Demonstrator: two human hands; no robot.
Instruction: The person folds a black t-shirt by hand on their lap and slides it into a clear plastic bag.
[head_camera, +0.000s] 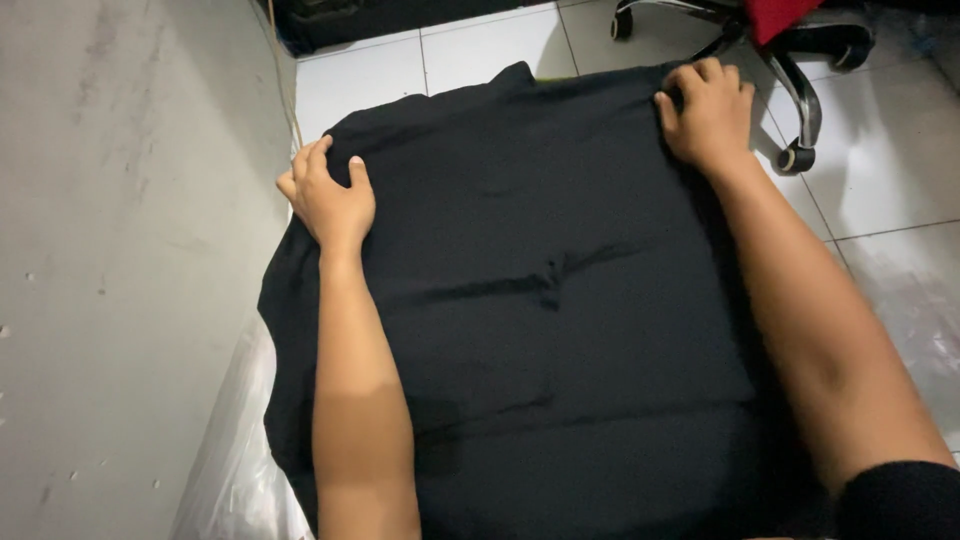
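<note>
Both hands are what I check first in the head view, the only one I have: my left hand lies on the left upper part of the black, soft, wide-spread cloth garment, fingers curled and the thumb out, pressing or pinching the fabric near its edge; I cannot tell for certain whether it has a fold caught between the fingers. My right hand sits at the far right corner of the same cloth, its fingers bent over the top hem and seemingly gripping it. The garment lies flat over a raised surface in front of me, between the grey concrete wall on the left and the white tiled floor on the right, with a few shallow creases across its middle. A sheet of clear crinkled plastic shows under its left edge. Beyond the right hand stands the black and chrome wheeled base of an office chair. I judge the step in hand to be spreading and squaring the cloth by its far edge; the next move calls for an even pull from both hands so the creases flatten without the fabric sliding off the left side.
</note>
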